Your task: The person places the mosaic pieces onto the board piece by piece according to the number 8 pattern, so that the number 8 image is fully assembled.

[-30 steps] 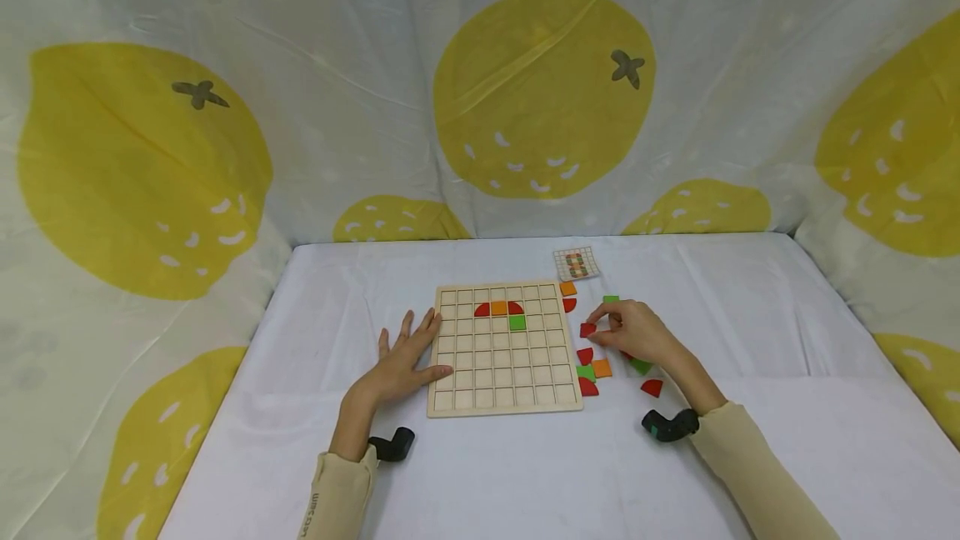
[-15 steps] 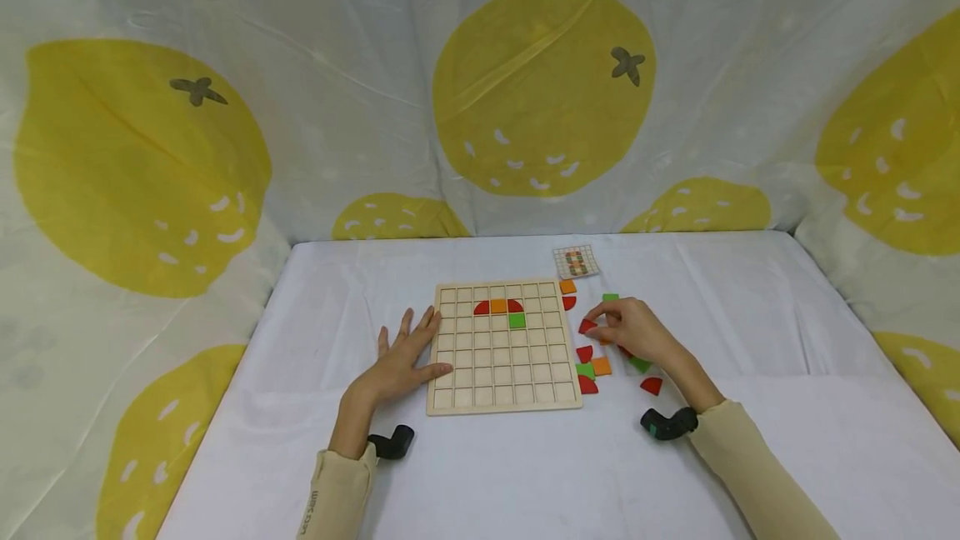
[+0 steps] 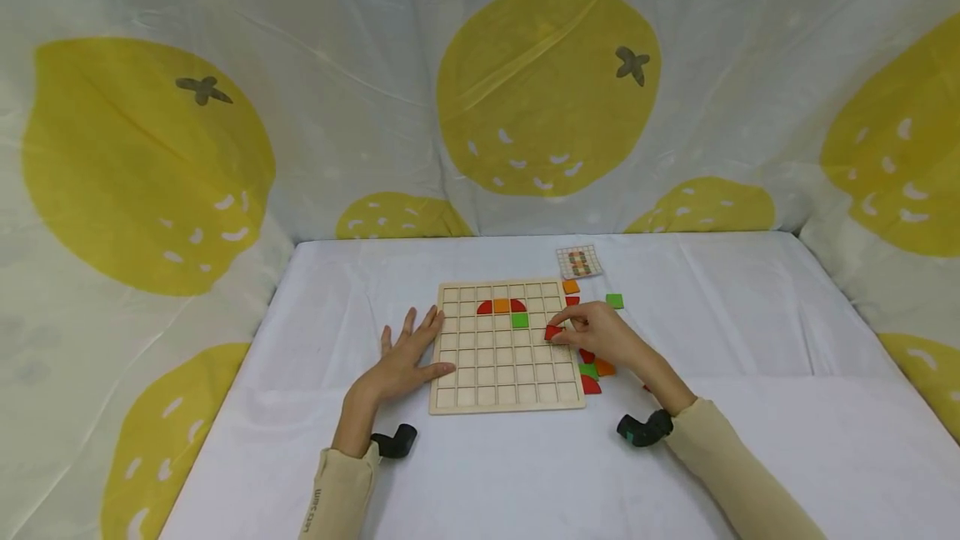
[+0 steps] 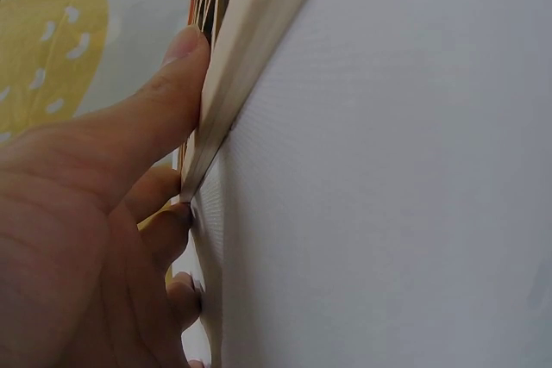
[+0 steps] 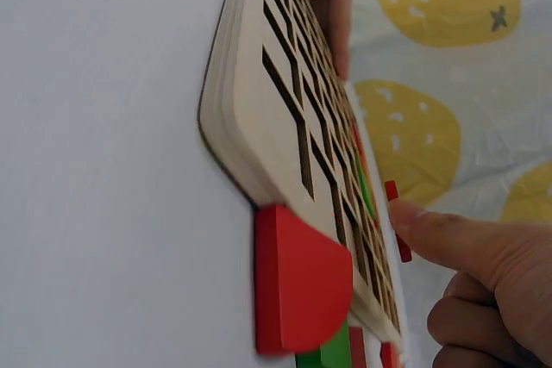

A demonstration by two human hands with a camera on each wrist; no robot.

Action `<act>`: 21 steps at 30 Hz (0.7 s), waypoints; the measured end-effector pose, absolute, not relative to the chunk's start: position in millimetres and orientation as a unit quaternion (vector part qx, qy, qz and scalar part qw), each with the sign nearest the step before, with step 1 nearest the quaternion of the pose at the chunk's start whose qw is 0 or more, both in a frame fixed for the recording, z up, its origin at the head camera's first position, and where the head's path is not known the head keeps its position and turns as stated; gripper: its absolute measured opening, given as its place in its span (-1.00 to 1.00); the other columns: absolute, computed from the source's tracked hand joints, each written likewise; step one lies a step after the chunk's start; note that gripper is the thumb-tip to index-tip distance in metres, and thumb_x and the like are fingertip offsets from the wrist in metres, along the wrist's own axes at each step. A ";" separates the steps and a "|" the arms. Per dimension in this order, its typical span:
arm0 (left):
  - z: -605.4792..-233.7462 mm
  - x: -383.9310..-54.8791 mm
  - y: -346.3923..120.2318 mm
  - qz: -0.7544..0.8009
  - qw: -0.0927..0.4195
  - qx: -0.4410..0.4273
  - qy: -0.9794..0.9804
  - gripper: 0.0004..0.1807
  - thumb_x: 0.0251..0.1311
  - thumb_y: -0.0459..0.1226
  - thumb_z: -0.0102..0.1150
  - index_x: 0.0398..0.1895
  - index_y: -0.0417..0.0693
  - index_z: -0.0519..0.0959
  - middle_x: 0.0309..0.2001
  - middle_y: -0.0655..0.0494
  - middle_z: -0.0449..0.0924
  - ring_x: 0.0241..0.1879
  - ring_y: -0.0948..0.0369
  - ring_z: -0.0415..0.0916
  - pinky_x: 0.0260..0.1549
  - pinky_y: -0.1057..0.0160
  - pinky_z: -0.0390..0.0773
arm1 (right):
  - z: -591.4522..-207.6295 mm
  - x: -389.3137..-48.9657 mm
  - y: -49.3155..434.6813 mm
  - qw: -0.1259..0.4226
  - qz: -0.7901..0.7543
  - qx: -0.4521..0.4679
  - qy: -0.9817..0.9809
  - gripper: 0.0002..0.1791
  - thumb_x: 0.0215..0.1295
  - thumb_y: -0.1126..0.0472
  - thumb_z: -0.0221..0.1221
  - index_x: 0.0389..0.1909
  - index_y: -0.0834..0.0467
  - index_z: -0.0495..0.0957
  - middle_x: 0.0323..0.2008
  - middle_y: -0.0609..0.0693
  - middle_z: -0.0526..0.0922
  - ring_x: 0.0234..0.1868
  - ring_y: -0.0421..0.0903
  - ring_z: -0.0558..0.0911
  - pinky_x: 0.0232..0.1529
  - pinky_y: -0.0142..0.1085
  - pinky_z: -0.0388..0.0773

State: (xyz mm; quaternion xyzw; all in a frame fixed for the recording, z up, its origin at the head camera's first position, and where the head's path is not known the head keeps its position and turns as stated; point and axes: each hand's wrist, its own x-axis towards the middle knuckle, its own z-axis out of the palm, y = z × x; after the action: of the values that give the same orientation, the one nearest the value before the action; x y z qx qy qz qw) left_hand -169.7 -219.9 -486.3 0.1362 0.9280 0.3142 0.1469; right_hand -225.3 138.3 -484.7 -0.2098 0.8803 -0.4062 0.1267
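Observation:
A wooden grid board [image 3: 487,373] lies on the white cloth. Set in its upper cells are two red quarter-circle pieces [image 3: 485,307], an orange square [image 3: 502,306] between them and a green square [image 3: 520,320] below the right one. My left hand [image 3: 401,369] rests at the board's left edge, fingers spread and thumb on the rim. Over the board's right side, my right hand [image 3: 603,335] pinches a red piece [image 3: 553,332] between thumb and forefinger. In the right wrist view that red piece [image 5: 398,221] appears edge-on, above the board's surface.
Loose pieces lie right of the board: a red quarter circle [image 3: 591,385], an orange square [image 3: 605,367], a green square [image 3: 615,301] and several others, some hidden under my right hand. A small pattern card [image 3: 579,261] lies behind the board's right corner.
My right hand has moved left with the red piece, from among the loose pieces to over the board's right side. My left hand has stayed at the board's edge.

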 end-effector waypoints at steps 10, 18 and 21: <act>-485.8 -169.6 -219.4 0.313 0.147 0.135 0.929 0.03 0.37 0.00 0.29 0.68 -0.12 -0.10 0.71 -0.07 -0.25 0.67 -0.21 -0.56 0.46 -0.45 -0.64 | -489.7 -226.0 107.7 0.136 -0.397 -0.246 0.874 -0.77 0.31 0.13 0.42 -0.05 0.09 0.77 -0.75 -0.19 0.15 -0.69 -0.27 0.18 -0.55 -0.45 0.13; -485.4 -169.3 -219.4 0.315 0.148 0.132 0.928 0.03 0.37 0.00 0.29 0.68 -0.11 -0.10 0.71 -0.06 -0.26 0.67 -0.20 -0.56 0.46 -0.44 -0.64 | -492.3 -225.9 103.2 0.123 -0.399 -0.245 0.875 -0.77 0.29 0.14 0.43 -0.06 0.06 0.78 -0.73 -0.17 0.17 -0.65 -0.24 0.17 -0.53 -0.44 0.13; -485.8 -169.5 -219.9 0.313 0.148 0.134 0.929 0.03 0.37 -0.01 0.29 0.68 -0.12 -0.10 0.71 -0.07 -0.26 0.67 -0.20 -0.55 0.46 -0.44 -0.64 | -492.2 -226.1 103.0 0.118 -0.409 -0.245 0.871 -0.79 0.29 0.15 0.43 -0.08 0.07 0.79 -0.73 -0.17 0.15 -0.65 -0.24 0.15 -0.53 -0.43 0.12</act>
State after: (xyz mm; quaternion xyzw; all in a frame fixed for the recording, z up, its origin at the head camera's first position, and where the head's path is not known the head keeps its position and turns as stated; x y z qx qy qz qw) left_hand -169.5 -219.9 -485.8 0.1336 0.9286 0.3133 0.1476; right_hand -226.1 103.0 -492.2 -0.2448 0.8711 -0.4090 0.1178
